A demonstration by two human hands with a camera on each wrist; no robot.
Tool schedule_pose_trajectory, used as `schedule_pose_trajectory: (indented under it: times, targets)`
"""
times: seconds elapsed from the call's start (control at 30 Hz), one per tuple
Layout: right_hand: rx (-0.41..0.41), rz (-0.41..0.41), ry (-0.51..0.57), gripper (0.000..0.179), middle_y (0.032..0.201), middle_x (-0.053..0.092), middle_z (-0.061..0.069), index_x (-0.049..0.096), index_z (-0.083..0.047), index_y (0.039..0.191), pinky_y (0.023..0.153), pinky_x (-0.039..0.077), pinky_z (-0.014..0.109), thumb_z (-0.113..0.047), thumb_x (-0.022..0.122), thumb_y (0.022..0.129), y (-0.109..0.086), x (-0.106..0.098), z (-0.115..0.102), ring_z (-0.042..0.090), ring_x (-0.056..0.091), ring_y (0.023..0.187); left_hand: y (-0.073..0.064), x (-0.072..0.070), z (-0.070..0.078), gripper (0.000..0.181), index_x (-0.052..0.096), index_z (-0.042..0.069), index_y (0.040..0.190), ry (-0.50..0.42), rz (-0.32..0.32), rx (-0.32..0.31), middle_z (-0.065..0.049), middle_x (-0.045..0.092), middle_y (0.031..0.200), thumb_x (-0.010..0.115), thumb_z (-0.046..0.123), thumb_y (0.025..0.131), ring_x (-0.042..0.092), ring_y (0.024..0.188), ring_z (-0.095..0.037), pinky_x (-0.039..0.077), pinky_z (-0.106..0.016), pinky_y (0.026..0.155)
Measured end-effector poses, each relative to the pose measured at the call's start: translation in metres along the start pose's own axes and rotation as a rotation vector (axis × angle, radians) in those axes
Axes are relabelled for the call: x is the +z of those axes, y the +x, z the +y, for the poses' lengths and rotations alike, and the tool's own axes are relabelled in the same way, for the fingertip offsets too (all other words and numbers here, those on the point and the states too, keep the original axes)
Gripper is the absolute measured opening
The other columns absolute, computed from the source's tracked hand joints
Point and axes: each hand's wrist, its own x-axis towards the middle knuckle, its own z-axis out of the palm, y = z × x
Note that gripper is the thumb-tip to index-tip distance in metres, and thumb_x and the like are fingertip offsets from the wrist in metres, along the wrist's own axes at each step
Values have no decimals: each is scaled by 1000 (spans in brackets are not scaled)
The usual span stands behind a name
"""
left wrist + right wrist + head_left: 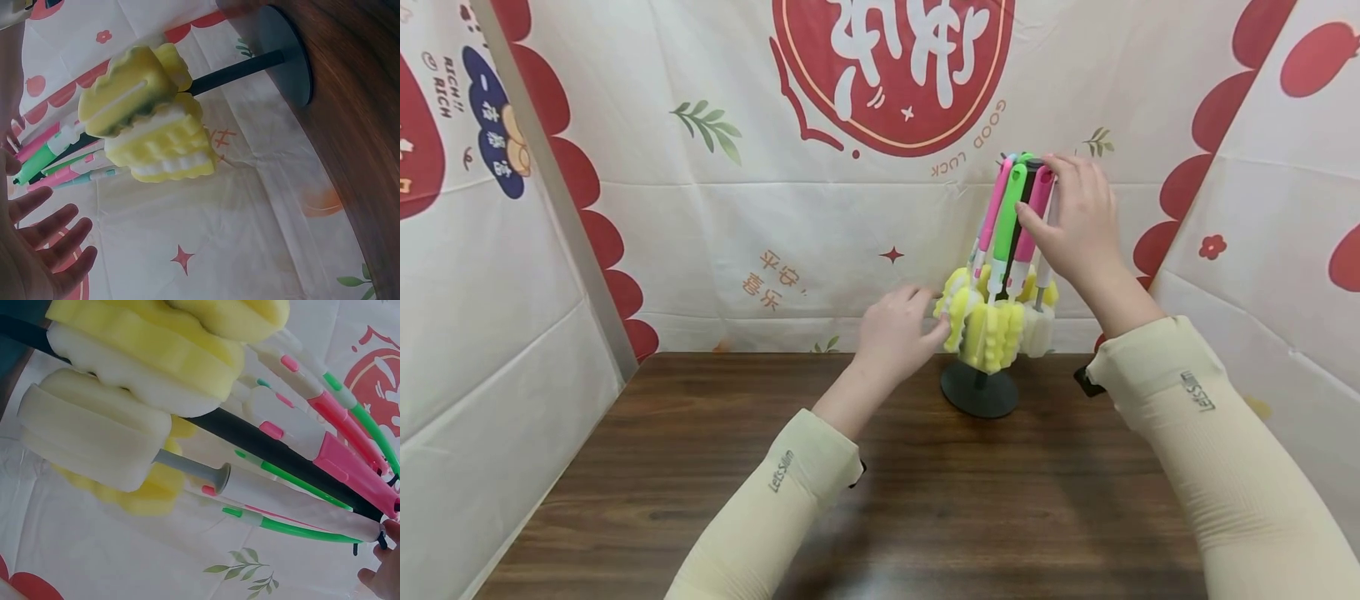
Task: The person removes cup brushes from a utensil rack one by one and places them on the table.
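A black round-based rack [980,392] stands upright on the table, hung all round with several sponge brushes. Their heads are yellow [992,337] or whitish, and their handles [1010,208] are green, pink or white. My right hand [1081,218] is at the top of the rack, fingertips by the hooks and thumb spread toward the green handle. In the right wrist view its fingers lie beside the hooked end of a white-handled brush [300,500]. My left hand [891,329] is beside the yellow sponge heads, fingers spread and holding nothing; the left wrist view shows a gap to the sponges [134,87].
The brown wooden table [775,517] reaches back to a printed cloth [737,250] hanging just behind the rack. More printed cloth [1262,250] encloses the right side, and another panel [482,333] the left.
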Motion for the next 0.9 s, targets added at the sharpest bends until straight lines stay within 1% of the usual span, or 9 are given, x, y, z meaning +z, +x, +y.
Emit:
schedule_pose_trajectory:
  times: [0.27,0.43,0.63,0.73,0.9]
  targets:
    - [27,-50,-41,61,140,47,16,40,-7,146,109,22,56,-36,53,94,14,8,2,32,33,133,2,7,0,35,67,19,119,-22,-28,-1,2,65,115,56,40,93,62,100,-17,52,-34,77]
    - [18,-53,-44,53,137,51,15,48,-7,141,108,24,55,-36,50,96,23,12,4,34,37,129,3,13,-1,38,67,19,121,-26,-52,-11,1,65,116,55,42,93,62,102,-17,52,-33,79]
    - [29,-62,-42,49,131,54,17,51,-6,138,106,26,55,-35,46,98,31,12,3,35,40,123,7,18,-1,38,66,18,122,-20,-39,5,1,66,116,55,41,93,62,100,-16,53,-33,77]
    - [48,-80,-42,49,132,54,17,51,-7,139,106,27,56,-34,43,98,35,11,3,35,40,123,8,19,-1,39,66,18,123,-22,-44,10,0,65,116,55,41,94,62,99,-17,53,-33,77]
    - [84,-92,-34,50,138,52,16,51,-8,141,108,25,55,-34,37,101,40,10,3,34,40,128,10,22,-2,39,65,17,123,-38,-69,12,-1,65,117,54,41,94,61,99,-17,52,-33,77]
